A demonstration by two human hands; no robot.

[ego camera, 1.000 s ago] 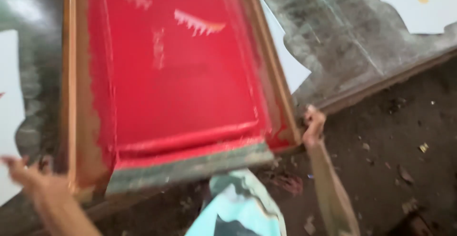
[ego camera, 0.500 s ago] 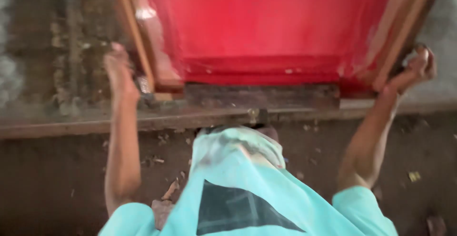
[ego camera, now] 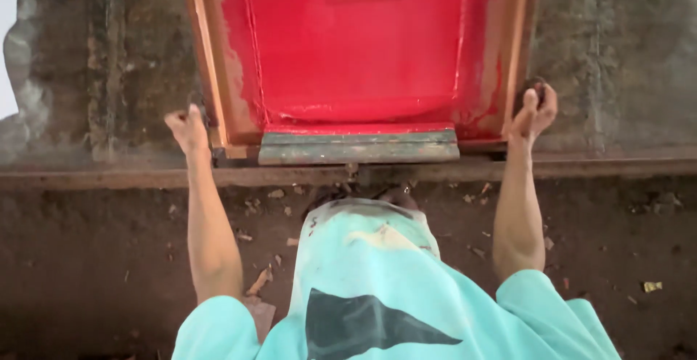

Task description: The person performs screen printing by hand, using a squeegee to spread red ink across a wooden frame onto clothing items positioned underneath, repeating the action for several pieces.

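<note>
The wooden-framed printing screen coated in red ink (ego camera: pixel 363 48) is gripped at its near corners by closed fingers of the left hand (ego camera: pixel 187 126) and right hand (ego camera: pixel 534 109).

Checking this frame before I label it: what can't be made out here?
Head view:
- Wooden screen frame: far end cut off by the top edge.
- Left hand, right hand: fingers curl at the frame's corners; grip unclear.
- Feet: hidden by the turquoise shirt.
</note>
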